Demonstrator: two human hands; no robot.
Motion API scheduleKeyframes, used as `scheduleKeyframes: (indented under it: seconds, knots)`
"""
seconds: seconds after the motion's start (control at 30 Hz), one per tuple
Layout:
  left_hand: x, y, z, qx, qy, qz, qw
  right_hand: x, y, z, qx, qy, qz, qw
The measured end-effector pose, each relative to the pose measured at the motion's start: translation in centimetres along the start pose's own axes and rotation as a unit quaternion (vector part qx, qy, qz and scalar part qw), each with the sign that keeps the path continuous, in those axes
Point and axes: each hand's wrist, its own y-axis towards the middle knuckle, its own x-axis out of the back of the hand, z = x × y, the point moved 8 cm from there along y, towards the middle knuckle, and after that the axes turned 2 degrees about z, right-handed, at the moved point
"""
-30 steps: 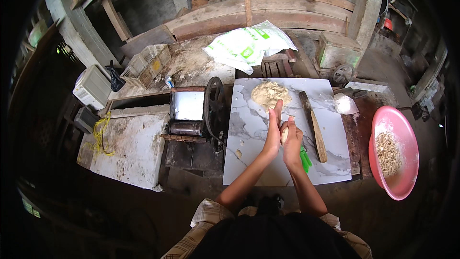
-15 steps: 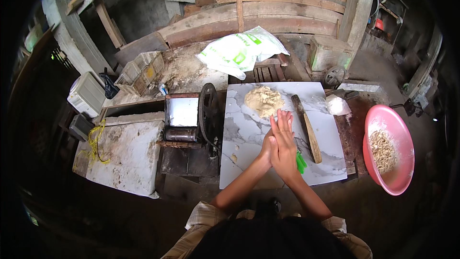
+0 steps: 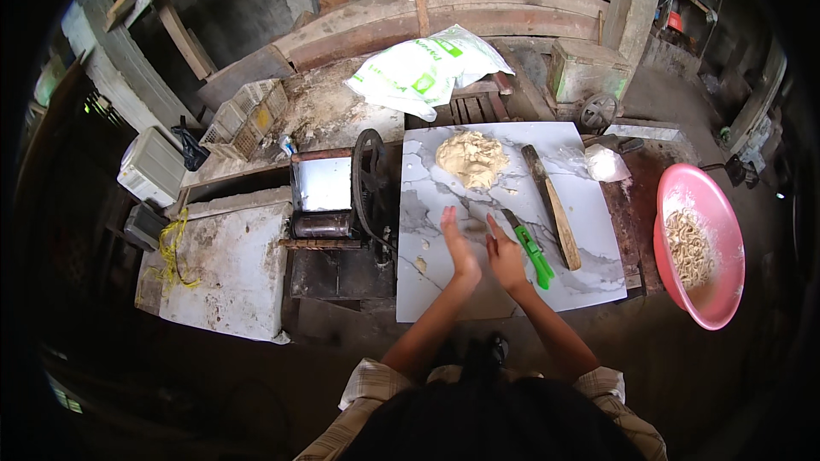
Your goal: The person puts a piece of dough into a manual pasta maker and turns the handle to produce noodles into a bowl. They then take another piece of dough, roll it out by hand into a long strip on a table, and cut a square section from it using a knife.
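My left hand (image 3: 459,248) and my right hand (image 3: 505,254) hover apart over the near part of a marble-patterned board (image 3: 589,282), palms turned toward each other and fingers stretched. Neither holds anything. Beyond them a flattened lump of pale dough (image 3: 471,160) lies on the board, with small scraps of it near my left hand. Just right of my right hand is a green-handled utility knife (image 3: 533,253). A wooden stick (image 3: 552,209), dark at its far end, lies slantwise further right.
A hand-cranked roller machine (image 3: 324,222) with a large wheel stands left of the board. To the right, a pink basin (image 3: 736,248) holds noodle strands beside a bag of white powder (image 3: 606,163). A white-green sack (image 3: 427,72) and a plastic crate (image 3: 245,119) are behind.
My hands were pressed palm to palm; now they are separated and nearer to me. The knife, partly covered by my right hand before, shows fully. The view has shifted slightly.
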Motion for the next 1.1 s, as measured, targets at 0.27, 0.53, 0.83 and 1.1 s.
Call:
scheduleKeyframes:
  seconds: [0.27,0.53,0.83,1.1]
  knots:
    - [2.3,-0.7,-0.9,-0.056,0.159,0.202,0.965,2.2,1.9,-1.7,0.068,-0.059,0.038,0.995]
    - [-1.4,-9.8,-1.4,-0.265,0.565,0.435,0.649,0.8,-7.1,1.0,0.177,-0.474,0.007,0.863]
    - [-1.0,-9.5,-0.9,-0.341,0.668,0.394,0.531,-1.7,-6.9,0.7,0.137,-0.540,-0.056,0.829]
    - [-1.5,-7.8,-1.5,-0.341,0.599,0.465,0.556,-0.7,-6.1,0.3,0.107,-0.485,-0.106,0.862]
